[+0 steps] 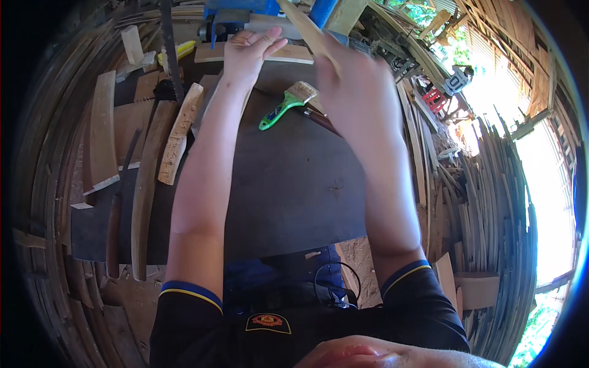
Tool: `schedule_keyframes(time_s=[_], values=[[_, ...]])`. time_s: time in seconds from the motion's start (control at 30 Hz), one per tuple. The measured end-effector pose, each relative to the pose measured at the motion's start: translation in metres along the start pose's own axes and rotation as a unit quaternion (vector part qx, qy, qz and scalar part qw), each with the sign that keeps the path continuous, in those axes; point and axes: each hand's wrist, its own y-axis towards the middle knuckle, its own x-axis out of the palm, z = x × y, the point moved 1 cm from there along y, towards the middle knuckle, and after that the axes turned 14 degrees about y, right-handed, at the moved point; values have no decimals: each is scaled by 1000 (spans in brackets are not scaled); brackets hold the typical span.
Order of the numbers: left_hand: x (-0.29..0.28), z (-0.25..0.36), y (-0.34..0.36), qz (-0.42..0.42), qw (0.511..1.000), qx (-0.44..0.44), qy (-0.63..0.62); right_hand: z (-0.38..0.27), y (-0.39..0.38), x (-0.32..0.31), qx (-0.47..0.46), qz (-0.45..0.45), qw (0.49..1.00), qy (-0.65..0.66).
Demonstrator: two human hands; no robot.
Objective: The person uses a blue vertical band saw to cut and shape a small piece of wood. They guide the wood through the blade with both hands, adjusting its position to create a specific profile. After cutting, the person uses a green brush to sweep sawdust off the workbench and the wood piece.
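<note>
My left hand (248, 52) is at the top centre, fingers apart and loosely bent, in front of a blue metal tool (221, 13) like a vise. My right hand (353, 76), smeared by motion, grips a pale wooden piece (297, 21) that slants up to the top centre. Below and between my hands, a green-handled paintbrush (276, 113) lies on the dark worktop (288, 184), with a thin tool partly hidden beside it.
Boards (104, 132), a rough wood block (178, 138), a saw (170, 49) and a long wooden-handled tool (115, 227) crowd the left. A yellow object (178, 50) sits behind. Stacked strips (491, 221) line the right, near a red plastic stool (434, 101).
</note>
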Motion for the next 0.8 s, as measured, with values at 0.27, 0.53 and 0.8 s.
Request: schedule_keyframes(time_s=[0.27, 0.53, 0.8], values=[[14, 4, -46, 25, 966, -132, 220, -16, 2, -20, -31, -102, 993, -43], [16, 25, -9, 24, 995, -45, 86, -4, 77, 28, -47, -46, 988, -138], [7, 2, -3, -3, 997, -58, 48, -25, 22, 6, -1, -43, 986, -163]])
